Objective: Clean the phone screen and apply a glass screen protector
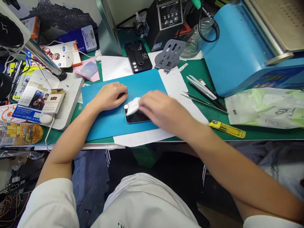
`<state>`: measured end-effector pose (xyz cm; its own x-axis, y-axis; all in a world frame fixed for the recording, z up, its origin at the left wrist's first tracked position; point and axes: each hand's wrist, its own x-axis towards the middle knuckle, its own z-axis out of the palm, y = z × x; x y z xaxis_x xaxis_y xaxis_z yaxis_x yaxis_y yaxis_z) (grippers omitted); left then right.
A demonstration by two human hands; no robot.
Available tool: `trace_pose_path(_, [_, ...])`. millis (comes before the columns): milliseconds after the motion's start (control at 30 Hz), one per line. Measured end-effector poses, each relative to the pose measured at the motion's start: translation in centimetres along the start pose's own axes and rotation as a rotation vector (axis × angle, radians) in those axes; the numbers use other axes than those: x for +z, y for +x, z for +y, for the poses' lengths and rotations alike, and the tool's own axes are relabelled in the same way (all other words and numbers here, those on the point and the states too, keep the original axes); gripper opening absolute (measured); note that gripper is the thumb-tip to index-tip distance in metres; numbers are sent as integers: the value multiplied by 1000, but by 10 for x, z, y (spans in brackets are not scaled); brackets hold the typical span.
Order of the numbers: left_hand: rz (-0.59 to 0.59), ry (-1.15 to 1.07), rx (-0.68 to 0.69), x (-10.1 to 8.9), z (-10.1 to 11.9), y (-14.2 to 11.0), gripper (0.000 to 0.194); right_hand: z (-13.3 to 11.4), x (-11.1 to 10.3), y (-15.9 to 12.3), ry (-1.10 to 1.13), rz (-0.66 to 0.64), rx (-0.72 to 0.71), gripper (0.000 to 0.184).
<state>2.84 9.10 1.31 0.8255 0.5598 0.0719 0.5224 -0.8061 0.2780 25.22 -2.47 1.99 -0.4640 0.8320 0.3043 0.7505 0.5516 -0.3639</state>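
Observation:
A smartphone [133,118] lies screen up on a blue mat [104,125], its black glass partly covered. Over it, my right hand [163,110] pinches a folded white wipe [133,106] that lies against the left part of the screen. The phone's right end is hidden below that hand. Just left of the phone, my left hand [111,96] rests on the mat with its fingers curled in a loose fist; a dark gap shows between thumb and fingers, and I see nothing held there.
Behind the mat lie a black phone [138,57] and a grey slotted stand [169,55]. To the right are tweezers [204,103], a yellow utility knife [227,128], a wipes packet [263,107] and a blue machine [228,47]. A white lamp base [68,101] bearing boxes stands left.

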Motion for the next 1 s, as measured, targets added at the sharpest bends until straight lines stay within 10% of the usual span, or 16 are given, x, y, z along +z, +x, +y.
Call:
trace_pose_path(300, [10, -2, -1, 0, -1, 0, 26, -62, 30, -28, -107, -14, 1, 58])
trace_pose_path(733, [22, -18, 26, 6, -4, 1, 22, -24, 18, -78, -241, 35, 188, 60])
trace_pose_path(1000, [13, -42, 24, 4, 0, 2, 23, -55, 36, -50, -322, 58, 205, 75])
